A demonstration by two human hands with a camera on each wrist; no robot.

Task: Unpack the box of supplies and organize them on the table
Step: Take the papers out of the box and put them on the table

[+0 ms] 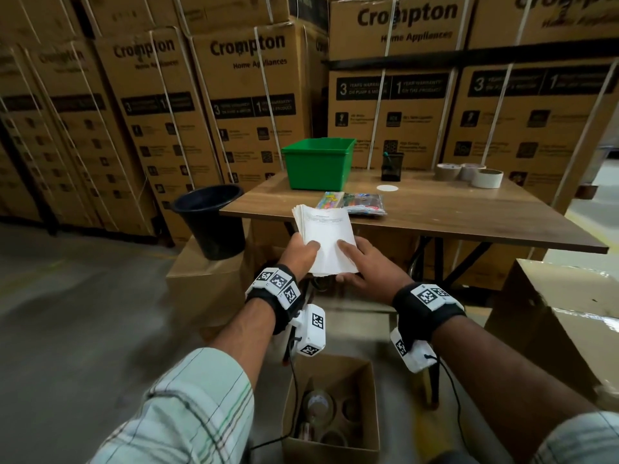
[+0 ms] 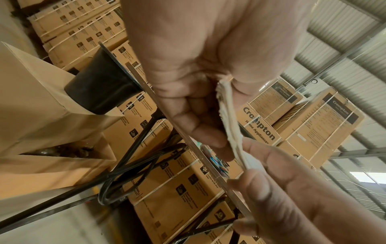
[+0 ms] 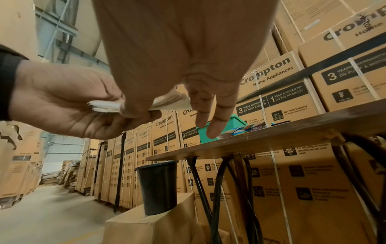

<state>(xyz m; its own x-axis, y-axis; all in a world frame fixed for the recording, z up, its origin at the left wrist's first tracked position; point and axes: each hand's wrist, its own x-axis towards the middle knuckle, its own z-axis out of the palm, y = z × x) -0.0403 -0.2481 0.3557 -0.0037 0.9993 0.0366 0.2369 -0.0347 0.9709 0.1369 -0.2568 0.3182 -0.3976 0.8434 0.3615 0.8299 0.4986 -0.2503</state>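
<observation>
A stack of white printed papers (image 1: 326, 236) is held in the air just before the table's (image 1: 452, 226) near edge. My left hand (image 1: 306, 252) grips its left side, thumb on top. My right hand (image 1: 355, 259) pinches the right side, thumb on top and fingers beneath. The left wrist view shows the stack's edge (image 2: 231, 130) between thumb and curled fingers. The open cardboard supply box (image 1: 368, 390) stands on the floor below my wrists, with tape rolls and a clear rounded item inside.
On the table stand a green bin (image 1: 318, 164), colourful packets (image 1: 355, 202), a black pen holder (image 1: 392, 167), a white disc (image 1: 387, 188) and three tape rolls (image 1: 469, 174). A black bucket (image 1: 211, 219) sits on a carton at left. Stacked cartons wall the back; another carton (image 1: 552, 313) stands at right.
</observation>
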